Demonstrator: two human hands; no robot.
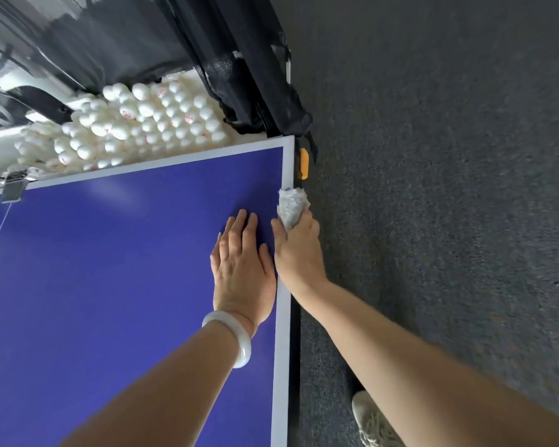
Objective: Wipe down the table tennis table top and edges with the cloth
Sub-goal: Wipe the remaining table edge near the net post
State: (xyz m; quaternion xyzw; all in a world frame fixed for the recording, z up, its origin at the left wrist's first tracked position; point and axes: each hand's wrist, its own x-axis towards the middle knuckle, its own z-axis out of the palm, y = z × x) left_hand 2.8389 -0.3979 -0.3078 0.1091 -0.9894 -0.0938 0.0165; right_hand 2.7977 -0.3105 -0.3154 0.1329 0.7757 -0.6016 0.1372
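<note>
Edge wipe w/ cloth, short of the table's far corner.

Nearest, a shoe (371, 421) on the carpet just off the table (110, 285) side. L hand (242, 269) lies flat, fingers straight, on the blue top just inside the table's white border, holding nothing. R hand (299, 253) reaches over the table's side edge, fingers curled round a bunched white cloth (291, 206) that touches that edge. Cloth looks soft, light, crushable; prob. best held wadded in the palm. Past the table's end: white balls (136, 124), black netting (239, 59).
</note>
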